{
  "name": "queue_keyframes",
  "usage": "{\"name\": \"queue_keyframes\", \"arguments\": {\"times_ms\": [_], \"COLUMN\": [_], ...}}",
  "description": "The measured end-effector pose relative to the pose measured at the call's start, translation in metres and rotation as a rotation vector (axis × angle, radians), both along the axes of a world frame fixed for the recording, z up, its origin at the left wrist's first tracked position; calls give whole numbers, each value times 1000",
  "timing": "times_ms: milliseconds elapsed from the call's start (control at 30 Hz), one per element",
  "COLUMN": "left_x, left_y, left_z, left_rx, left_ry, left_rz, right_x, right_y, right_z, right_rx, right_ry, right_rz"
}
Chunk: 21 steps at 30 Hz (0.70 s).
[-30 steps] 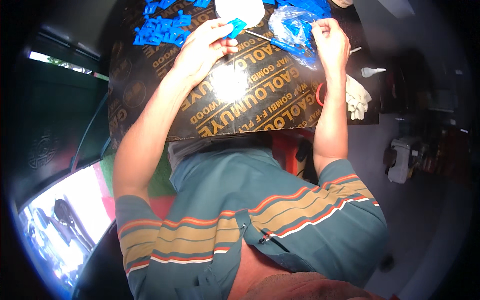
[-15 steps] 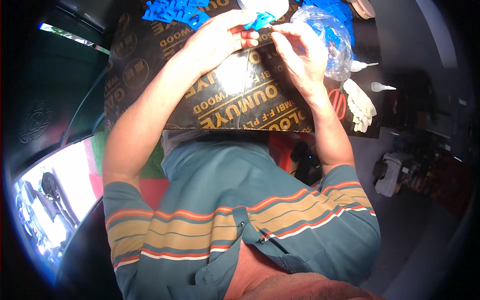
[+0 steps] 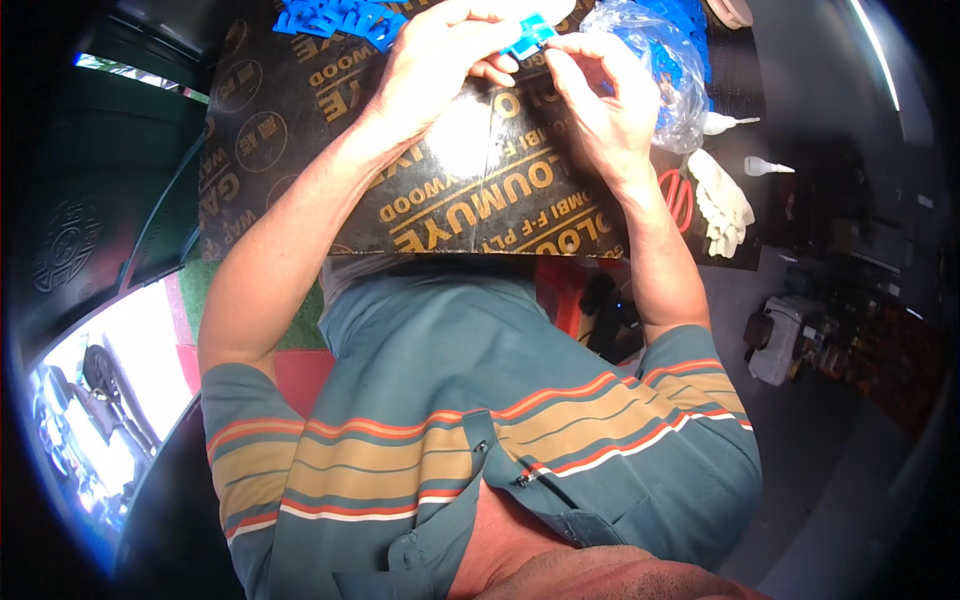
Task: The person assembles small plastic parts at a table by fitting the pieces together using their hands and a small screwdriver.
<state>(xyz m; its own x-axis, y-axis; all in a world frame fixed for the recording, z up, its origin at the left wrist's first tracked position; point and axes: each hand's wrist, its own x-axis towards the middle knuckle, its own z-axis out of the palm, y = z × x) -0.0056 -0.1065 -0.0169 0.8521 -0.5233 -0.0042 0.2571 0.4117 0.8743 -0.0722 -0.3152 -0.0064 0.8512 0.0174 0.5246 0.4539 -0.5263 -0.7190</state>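
Near the top edge of the board-topped table, my left hand (image 3: 430,70) grips a small blue plastic part (image 3: 528,37) between thumb and fingers. From the other side, my right hand (image 3: 612,105) meets the part's right end in a pinch, with thumb and forefinger close together. Something tiny and dark seems to sit at those fingertips, too small to name. Several similar blue plastic parts (image 3: 340,18) lie in a pile left of my left hand. Right behind my right hand is a clear plastic bag (image 3: 680,115) with small contents.
More blue parts (image 3: 690,20) lie beyond the bag. Red-handled scissors (image 3: 677,200), a whitish glove (image 3: 722,205) and two white nozzle-tipped bottles (image 3: 718,123) are at the right. A white round thing (image 3: 555,8) shows behind the part. The table's near edge (image 3: 480,254) runs before my body.
My right fingertips have come up against the blue part, which has turned in my left hand. The table and its things sit slightly higher and further left in view.
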Motion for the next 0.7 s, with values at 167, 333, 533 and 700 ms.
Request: {"name": "queue_keyframes", "arguments": {"times_ms": [167,333,533,700], "left_x": [-1,-8,-9,-11], "left_y": [-2,-4,-2,-5], "left_z": [-1,7,12,16], "left_rx": [-55,195,176,233], "left_ry": [10,-166,-203,-199], "left_rz": [20,74,55,109], "right_x": [0,1,0,0], "right_y": [3,6,-4,-2], "right_z": [0,-3,-3,-2], "right_rx": [61,143,357,352], "right_ry": [-5,33,216,302], "right_rz": [-9,0,60,60]}}
